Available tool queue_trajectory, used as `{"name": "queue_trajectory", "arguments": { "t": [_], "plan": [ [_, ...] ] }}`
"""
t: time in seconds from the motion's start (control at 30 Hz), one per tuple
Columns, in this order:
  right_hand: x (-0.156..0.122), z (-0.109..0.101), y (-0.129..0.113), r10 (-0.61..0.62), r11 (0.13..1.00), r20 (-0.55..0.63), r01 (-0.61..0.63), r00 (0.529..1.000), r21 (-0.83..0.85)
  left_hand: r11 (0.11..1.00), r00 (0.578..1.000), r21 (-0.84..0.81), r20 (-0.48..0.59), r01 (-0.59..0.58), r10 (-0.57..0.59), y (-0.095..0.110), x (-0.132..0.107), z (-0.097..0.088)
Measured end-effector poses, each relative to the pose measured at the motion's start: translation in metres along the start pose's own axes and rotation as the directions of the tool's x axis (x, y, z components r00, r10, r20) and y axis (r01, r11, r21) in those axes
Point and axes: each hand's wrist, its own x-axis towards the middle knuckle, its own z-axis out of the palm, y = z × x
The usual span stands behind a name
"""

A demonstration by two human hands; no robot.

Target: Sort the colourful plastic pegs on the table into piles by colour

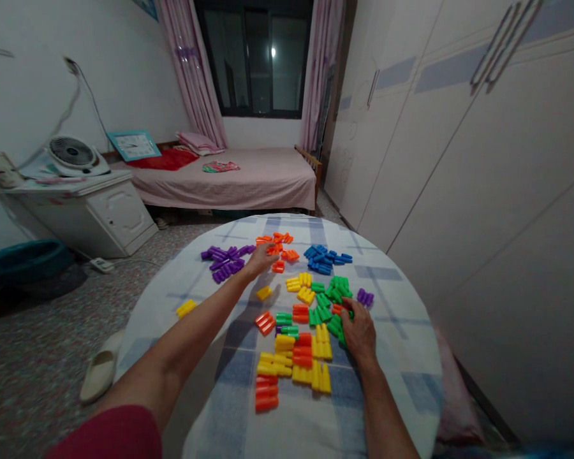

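My left hand (261,260) reaches to the far side of the round table, its fingers pinched on an orange plastic block at the orange pile (283,238). My right hand (360,326) is low over the green pile (338,289), with thumb and forefinger closed about a small orange block (337,309). The blocks look like short ribbed tubes joined side by side. Nearer to me lies a mixed heap of yellow blocks (275,364), orange blocks (266,394) and a few green ones (287,319). My fingers partly cover the pieces they touch.
A purple pile (227,261) lies left of my left hand, a blue pile (321,258) at the far right. One purple block (365,297) sits beyond my right hand; a yellow block (186,308) lies near the left edge. The checked tablecloth (392,370) covers the table.
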Motion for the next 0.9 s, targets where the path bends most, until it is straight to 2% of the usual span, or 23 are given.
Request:
{"name": "queue_trajectory", "arguments": {
  "t": [0.07,0.13,0.23,0.3,0.37,0.57,0.63,0.77,0.83,0.9],
  "plan": [
    [0.0,0.001,0.001,-0.01,1.0,-0.007,0.01,1.0,-0.003,0.998,0.998,0.062,0.064,-0.02,0.016,-0.009,-0.027,-0.005],
    [0.0,0.001,0.001,-0.016,1.0,-0.009,0.015,1.0,-0.008,0.974,0.987,0.194,0.132,-0.115,0.09,-0.019,-0.064,-0.013],
    [0.0,0.002,0.002,-0.013,1.0,-0.005,0.013,1.0,-0.009,0.933,0.951,0.289,0.283,-0.213,0.129,-0.028,-0.117,-0.024],
    [0.001,0.003,0.002,-0.006,1.0,-0.004,0.006,1.0,-0.008,0.906,0.926,0.328,0.348,-0.268,0.148,-0.029,-0.141,-0.027],
    [0.001,0.003,0.002,0.002,1.0,-0.006,-0.002,1.0,-0.005,0.869,0.913,0.373,0.362,-0.324,0.185,-0.029,-0.154,-0.025],
    [0.0,0.003,0.001,0.011,1.0,-0.017,-0.011,1.0,-0.002,0.726,0.898,0.545,0.363,-0.419,0.246,-0.033,-0.156,-0.006],
    [0.0,0.003,0.001,0.003,1.0,-0.019,-0.003,1.0,0.007,0.751,0.914,0.536,0.327,-0.387,0.238,-0.032,-0.154,-0.002],
    [0.0,0.003,0.001,-0.004,1.0,-0.015,0.004,1.0,0.006,0.863,0.953,0.412,0.197,-0.292,0.229,-0.018,-0.141,0.003],
    [0.0,0.003,0.001,-0.002,1.0,-0.014,0.002,1.0,0.002,0.869,0.945,0.375,0.187,-0.322,0.269,-0.007,-0.132,0.01],
    [0.0,0.002,0.001,-0.001,1.0,-0.015,0.001,1.0,-0.003,0.843,0.92,0.379,0.242,-0.381,0.307,0.001,-0.122,0.023]
  ]
}}
